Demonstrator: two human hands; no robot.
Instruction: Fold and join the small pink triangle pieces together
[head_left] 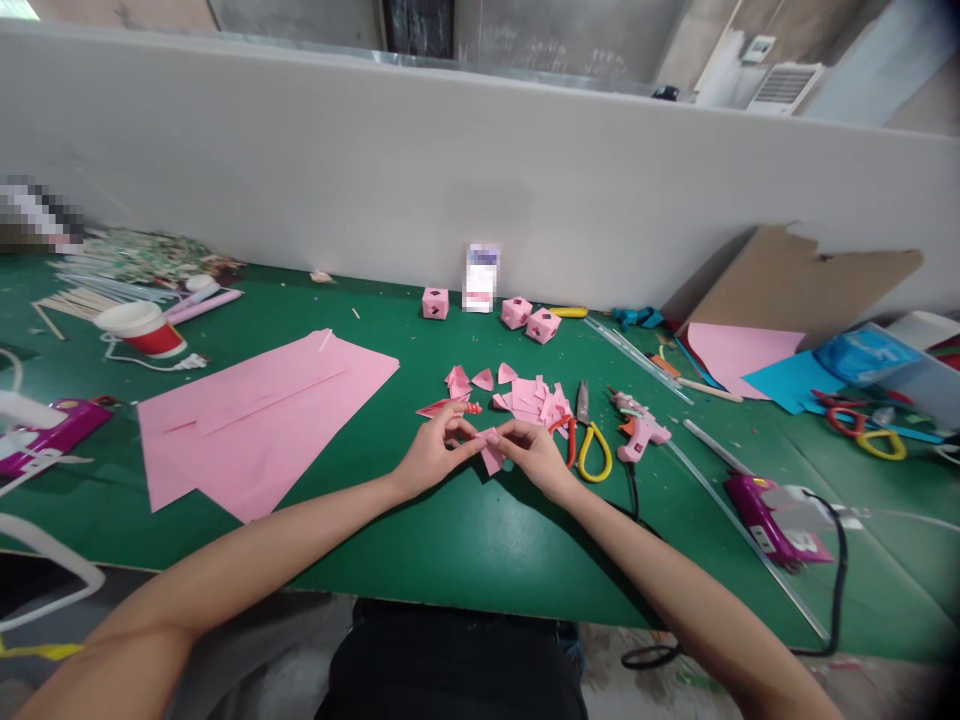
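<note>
Between my two hands is a small folded piece of pink paper [492, 459], held just above the green table. My left hand [439, 447] pinches its left edge between thumb and fingers. On the other side my right hand [536, 455] pinches its right edge. Just beyond my hands lies a pile of small pink paper strips [534, 400]. Several folded pink pieces [483, 379] sit to the left of that pile. Scissors [592, 440] with red and yellow handles rest right of my right hand, and a pink glue gun [639, 425] lies past them.
Large pink sheets [262, 420] cover the left of the table [420, 560]. Three pink paper cubes [435, 304] stand at the back. A red-and-white cup [150, 330] is at the left, a purple power strip [772, 525] with a black cable at the right, and cardboard [795, 280] behind.
</note>
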